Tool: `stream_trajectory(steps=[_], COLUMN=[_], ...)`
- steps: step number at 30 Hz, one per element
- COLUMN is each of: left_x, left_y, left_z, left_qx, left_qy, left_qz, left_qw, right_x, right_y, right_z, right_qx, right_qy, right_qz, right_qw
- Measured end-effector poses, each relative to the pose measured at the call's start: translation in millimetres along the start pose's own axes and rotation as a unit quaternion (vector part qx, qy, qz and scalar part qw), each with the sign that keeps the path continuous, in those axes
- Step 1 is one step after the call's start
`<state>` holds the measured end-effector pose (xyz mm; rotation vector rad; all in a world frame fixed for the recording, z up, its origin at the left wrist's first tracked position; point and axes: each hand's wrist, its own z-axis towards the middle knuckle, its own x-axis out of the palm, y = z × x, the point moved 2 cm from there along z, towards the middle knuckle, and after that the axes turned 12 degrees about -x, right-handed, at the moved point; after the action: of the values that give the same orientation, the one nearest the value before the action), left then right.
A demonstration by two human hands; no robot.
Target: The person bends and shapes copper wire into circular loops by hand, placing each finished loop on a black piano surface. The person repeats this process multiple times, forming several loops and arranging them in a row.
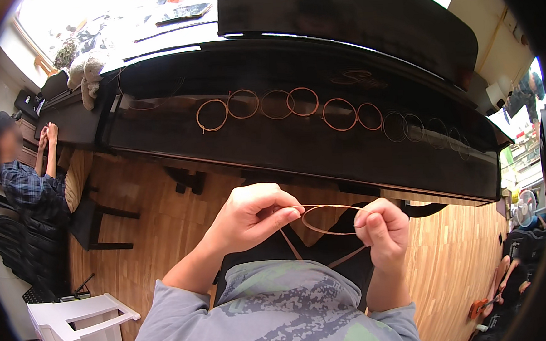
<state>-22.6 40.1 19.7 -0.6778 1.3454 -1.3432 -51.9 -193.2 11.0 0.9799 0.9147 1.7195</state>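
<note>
In front of my chest I hold a coil of thin copper-coloured wire (331, 205) stretched sideways between both hands. My left hand (255, 214) pinches one side of it between thumb and fingertips. The opposite side is gripped by my right hand (386, 229), with its fingers curled in. Beyond my hands, several more wire coils (340, 130) lie in a row on the glossy black piano (271, 139). Those on the left and in the middle are copper-coloured; towards the right they look thinner and darker.
A person (30, 185) in a checked shirt sits at the far left. The piano's raised black panel (339, 29) stands at the back. A plush toy (87, 72) rests at the piano's left end. A white stand (82, 319) is at lower left, a fan (525, 208) at right.
</note>
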Motion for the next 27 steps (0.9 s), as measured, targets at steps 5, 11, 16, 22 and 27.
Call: stream_trajectory(steps=[5,11,16,22,27], left_x=[-3.6,-7.7,6.4,21.2,31.3], left_y=[-1.1,-26.3,-44.6,-17.7,17.4], left_z=[-1.4,-8.5,-7.2,-3.1,0.2], left_qx=[0.018,-0.030,0.133,-0.137,-0.155], left_qy=[-0.023,-0.088,-0.086,0.312,0.441], left_qz=[0.017,0.238,0.228,-0.167,-0.391], left_qw=[0.999,0.967,0.961,0.925,0.793], right_x=[-12.5,-8.1,20.0,32.1,40.2], right_y=[3.8,7.3,4.8,2.7,8.4], right_z=[6.2,5.4,13.1,12.1,13.9], right_qx=[-0.033,-0.005,0.004,-0.077,-0.144], right_qy=[-0.037,-0.024,0.097,0.171,0.229], right_qz=[0.021,-0.040,-0.093,-0.138,-0.248], right_qw=[0.999,0.999,0.991,0.973,0.930])
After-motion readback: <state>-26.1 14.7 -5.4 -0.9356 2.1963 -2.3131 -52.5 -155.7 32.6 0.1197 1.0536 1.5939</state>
